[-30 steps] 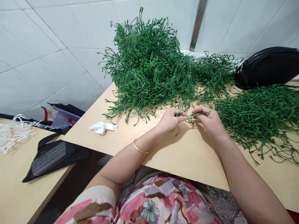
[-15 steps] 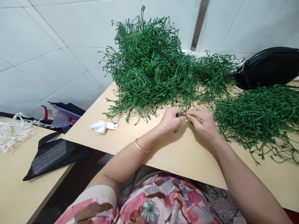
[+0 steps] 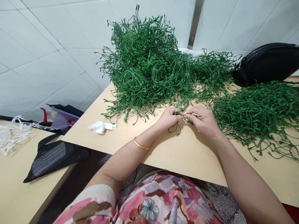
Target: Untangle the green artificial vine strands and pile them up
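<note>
Thin green plastic stems [image 3: 177,124] hang below the fingers of my left hand [image 3: 170,118], which pinches them. My right hand [image 3: 202,120] is closed beside it, fingertips almost touching the left ones, pinching green stems too. A tall tangled heap of green stems [image 3: 144,65] rises behind my hands, on the wooden table [image 3: 130,141]. To the right of my right hand lies another flatter pile of green stems [image 3: 259,112].
A black bag [image 3: 268,63] rests at the back right by the tiled wall. Crumpled white tissue [image 3: 100,127] lies at the left. On a second table are a black mesh item [image 3: 50,158] and white stringy pieces [image 3: 16,135]. A metal strip [image 3: 195,25] runs down the wall.
More loose stems now dangle below my left fingers, and my hands have shifted slightly. The whole view has moved a little.
</note>
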The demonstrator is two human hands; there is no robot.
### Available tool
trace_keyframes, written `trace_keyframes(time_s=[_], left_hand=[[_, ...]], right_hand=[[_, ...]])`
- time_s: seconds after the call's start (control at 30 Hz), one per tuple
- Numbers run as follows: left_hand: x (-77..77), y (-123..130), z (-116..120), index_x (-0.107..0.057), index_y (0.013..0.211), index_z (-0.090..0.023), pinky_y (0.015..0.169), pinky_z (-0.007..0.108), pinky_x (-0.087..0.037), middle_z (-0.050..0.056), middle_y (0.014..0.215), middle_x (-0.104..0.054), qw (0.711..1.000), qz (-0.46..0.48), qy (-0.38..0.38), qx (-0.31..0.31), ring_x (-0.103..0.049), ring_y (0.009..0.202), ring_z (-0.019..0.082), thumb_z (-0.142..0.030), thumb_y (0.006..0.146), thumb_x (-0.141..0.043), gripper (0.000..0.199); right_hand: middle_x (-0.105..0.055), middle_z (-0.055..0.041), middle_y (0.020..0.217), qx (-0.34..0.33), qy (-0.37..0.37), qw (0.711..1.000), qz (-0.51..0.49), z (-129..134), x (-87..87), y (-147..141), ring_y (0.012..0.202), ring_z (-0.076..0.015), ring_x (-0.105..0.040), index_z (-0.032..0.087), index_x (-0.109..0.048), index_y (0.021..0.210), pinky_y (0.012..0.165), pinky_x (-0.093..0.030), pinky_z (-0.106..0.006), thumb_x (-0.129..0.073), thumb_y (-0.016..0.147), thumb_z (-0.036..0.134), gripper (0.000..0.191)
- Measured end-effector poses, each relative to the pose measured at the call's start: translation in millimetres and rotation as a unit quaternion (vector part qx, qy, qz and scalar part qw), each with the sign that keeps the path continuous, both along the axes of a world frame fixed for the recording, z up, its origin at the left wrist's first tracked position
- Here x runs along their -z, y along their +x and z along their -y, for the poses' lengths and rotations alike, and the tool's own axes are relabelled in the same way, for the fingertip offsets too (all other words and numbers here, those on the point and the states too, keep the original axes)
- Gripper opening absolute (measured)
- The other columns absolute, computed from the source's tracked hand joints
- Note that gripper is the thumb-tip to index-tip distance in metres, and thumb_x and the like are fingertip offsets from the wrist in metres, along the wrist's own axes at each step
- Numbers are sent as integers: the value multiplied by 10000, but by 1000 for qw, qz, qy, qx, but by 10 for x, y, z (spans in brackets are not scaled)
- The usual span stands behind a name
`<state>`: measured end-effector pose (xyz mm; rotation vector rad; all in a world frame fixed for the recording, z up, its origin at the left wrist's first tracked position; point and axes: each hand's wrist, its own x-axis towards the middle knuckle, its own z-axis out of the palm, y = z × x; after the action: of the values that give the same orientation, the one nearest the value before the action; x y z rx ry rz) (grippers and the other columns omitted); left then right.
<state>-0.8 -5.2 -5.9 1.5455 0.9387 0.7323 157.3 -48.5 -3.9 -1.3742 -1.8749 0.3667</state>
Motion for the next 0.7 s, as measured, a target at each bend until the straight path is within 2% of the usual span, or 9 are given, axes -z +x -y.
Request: trace_keyframes(time_s=[0.13,0.2,0.27,0.37,0.4,0.47,0.57,0.63,0.7], left_hand=[[30,7,-21,-551,562,-134,534,220,-291,-47,501,-452,1000,-20,2,-20,-376,521,69,-150,567,-551,17],[32,5,-28,-545,555,-134,537,220,-300,-43,510,-465,999,-13,-5,-37,-396,528,70,-149,571,-558,25],[28,1,-33,-550,571,-134,517,219,-287,-41,522,-472,998,1,-31,-53,-392,514,66,-171,584,-582,50],[31,3,-37,-545,597,-143,511,219,-303,-34,559,-496,994,42,-62,-75,-414,517,66,-177,577,-617,82],[33,7,-36,-543,601,-146,516,219,-313,-30,572,-501,993,56,-65,-78,-421,524,66,-172,576,-624,88],[33,15,-30,-541,600,-151,504,216,-306,-31,565,-481,992,70,-67,-78,-401,510,59,-172,592,-629,91],[11,18,-12,-543,601,-157,462,214,-251,-39,527,-430,993,64,-76,-67,-341,465,47,-188,624,-632,96],[-11,12,-7,-538,604,-160,447,213,-225,-41,517,-415,992,70,-85,-62,-330,451,45,-207,633,-642,118],[-27,0,-14,-524,604,-162,437,215,-202,-45,512,-404,990,84,-98,-63,-320,436,42,-224,629,-660,151]], right_hand=[[-614,-29,745,36,30,991,-124,66,-70,-56,761,-184,-557,208,-580,691,740,-418,-334,-540,816,289,154],[-605,-29,766,88,68,977,-181,119,-159,-38,747,-176,-565,210,-571,736,721,-429,-328,-528,834,303,142],[-587,-36,760,174,140,955,-196,167,-259,50,726,-181,-563,217,-567,781,712,-430,-344,-508,859,315,138],[-578,-70,798,341,261,895,-126,194,-359,324,800,-234,-567,220,-583,844,785,-409,-428,-464,888,295,147],[-588,-92,838,396,271,874,-79,188,-369,434,876,-273,-562,214,-595,868,824,-388,-473,-477,877,275,134],[-592,-155,962,473,215,854,11,159,-354,634,1045,-379,-498,193,-616,931,848,-340,-565,-552,817,256,145],[-550,-180,1076,497,130,856,57,114,-293,782,1169,-451,-388,224,-626,957,850,-296,-634,-572,796,277,178],[-563,-152,1007,468,139,871,59,99,-264,751,1130,-423,-427,240,-621,850,857,-305,-609,-555,811,286,89],[-577,-114,868,402,163,901,26,94,-245,636,977,-344,-520,235,-589,736,825,-357,-530,-552,820,303,115]])
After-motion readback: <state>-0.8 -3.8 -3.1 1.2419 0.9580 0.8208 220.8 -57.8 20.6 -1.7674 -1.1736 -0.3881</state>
